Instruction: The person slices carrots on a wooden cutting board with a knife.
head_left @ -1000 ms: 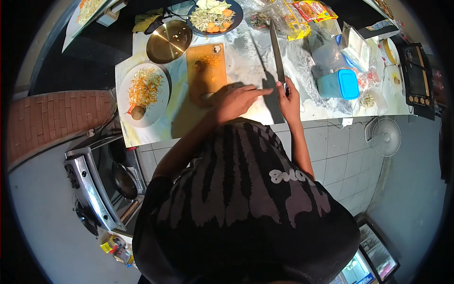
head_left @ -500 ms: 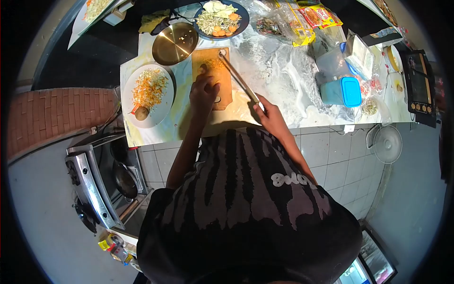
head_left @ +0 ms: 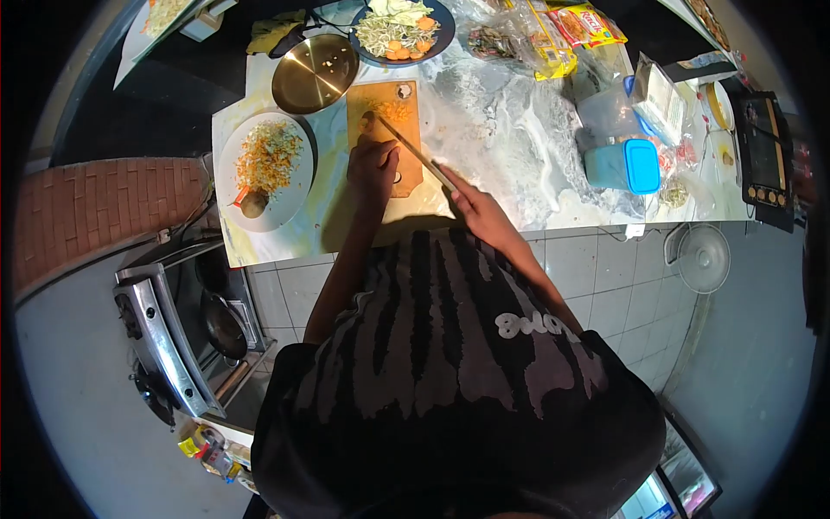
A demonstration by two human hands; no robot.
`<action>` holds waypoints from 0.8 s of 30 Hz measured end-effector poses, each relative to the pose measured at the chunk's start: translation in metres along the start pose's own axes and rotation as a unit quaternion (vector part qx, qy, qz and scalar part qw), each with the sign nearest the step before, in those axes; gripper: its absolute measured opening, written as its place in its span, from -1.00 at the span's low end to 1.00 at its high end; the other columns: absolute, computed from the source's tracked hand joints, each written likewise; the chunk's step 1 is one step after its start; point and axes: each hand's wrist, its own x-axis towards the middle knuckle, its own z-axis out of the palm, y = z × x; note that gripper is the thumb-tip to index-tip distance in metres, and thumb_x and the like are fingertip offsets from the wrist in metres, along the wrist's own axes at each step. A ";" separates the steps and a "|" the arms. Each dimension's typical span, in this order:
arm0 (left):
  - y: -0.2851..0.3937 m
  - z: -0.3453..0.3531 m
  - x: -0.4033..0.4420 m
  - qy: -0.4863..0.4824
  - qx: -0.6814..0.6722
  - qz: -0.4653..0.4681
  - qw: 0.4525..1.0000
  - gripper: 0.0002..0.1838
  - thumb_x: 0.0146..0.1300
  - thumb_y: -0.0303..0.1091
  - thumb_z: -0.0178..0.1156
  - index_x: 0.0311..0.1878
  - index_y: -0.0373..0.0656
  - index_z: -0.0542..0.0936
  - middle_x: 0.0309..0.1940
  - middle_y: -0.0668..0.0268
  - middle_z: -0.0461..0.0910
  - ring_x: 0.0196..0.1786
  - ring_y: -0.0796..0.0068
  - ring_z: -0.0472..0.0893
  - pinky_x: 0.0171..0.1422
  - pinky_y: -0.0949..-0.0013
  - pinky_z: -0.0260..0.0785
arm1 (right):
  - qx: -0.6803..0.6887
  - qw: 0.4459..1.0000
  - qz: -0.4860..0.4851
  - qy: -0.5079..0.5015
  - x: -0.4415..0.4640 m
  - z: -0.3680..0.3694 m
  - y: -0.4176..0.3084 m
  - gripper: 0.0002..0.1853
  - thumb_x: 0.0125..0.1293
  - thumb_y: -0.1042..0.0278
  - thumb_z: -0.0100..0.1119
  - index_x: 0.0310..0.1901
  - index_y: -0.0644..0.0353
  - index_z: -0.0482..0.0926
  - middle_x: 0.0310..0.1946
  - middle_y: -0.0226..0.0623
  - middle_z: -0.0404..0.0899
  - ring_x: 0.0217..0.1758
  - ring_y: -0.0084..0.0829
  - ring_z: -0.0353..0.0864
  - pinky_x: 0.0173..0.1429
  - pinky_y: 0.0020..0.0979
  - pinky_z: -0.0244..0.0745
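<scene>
A knife (head_left: 415, 152) is in my right hand (head_left: 481, 212), its fingers wrapped round the handle. The blade slants up and left across the wooden cutting board (head_left: 410, 164), with its tip near finely chopped orange bits (head_left: 394, 111). My left hand (head_left: 373, 171) rests on the board's left side, fingers curled. Just beyond those fingers lies a shaded brownish piece (head_left: 367, 120) whose kind I cannot make out. To the left, a white plate (head_left: 299, 186) bears chopped white and orange vegetables (head_left: 270, 160) and a round brown item (head_left: 254, 203).
Behind the board stand a gold-coloured round pan (head_left: 316, 75) and a dark plate (head_left: 446, 43) of bean sprouts and carrot slices. Food packets (head_left: 584, 30) lie at the back right. A blue-lidded container (head_left: 640, 166) is at the right. A stove (head_left: 164, 342) stands lower left.
The knife's tip has swung left and toward me, from the board's far right corner to beside the brownish piece. My right hand has moved slightly left. The whole view has shifted a little.
</scene>
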 end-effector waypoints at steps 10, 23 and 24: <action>-0.002 0.004 0.002 0.009 0.019 0.047 0.999 -0.79 0.07 -0.39 0.47 -0.17 -0.02 0.78 -0.28 0.26 0.67 -0.13 0.15 0.61 0.04 0.17 0.50 | 0.514 0.834 0.173 -0.100 0.019 -0.043 -0.019 -0.38 0.61 0.29 -0.08 0.63 -0.28 0.09 -0.46 -0.63 0.23 -0.52 -0.79 0.11 -0.55 -0.69 0.00; -0.006 0.008 0.002 0.011 0.032 0.074 0.997 -0.77 0.08 -0.40 0.45 -0.15 -0.04 0.76 -0.26 0.24 0.64 -0.11 0.15 0.60 0.05 0.15 0.49 | 0.092 0.983 -0.119 0.102 0.014 -0.015 -0.007 -0.30 0.43 0.39 0.14 0.57 -0.20 0.22 0.22 -0.15 0.63 -0.01 -0.02 0.74 0.09 -0.14 0.59; -0.004 0.006 0.002 0.011 0.029 0.072 0.997 -0.77 0.08 -0.40 0.45 -0.15 -0.05 0.75 -0.26 0.24 0.64 -0.11 0.14 0.60 0.05 0.15 0.49 | 0.024 0.996 -0.051 0.076 0.006 -0.024 -0.025 -0.27 0.38 0.41 0.15 0.56 -0.21 0.23 0.20 -0.10 0.62 -0.05 0.04 0.72 0.06 -0.11 0.60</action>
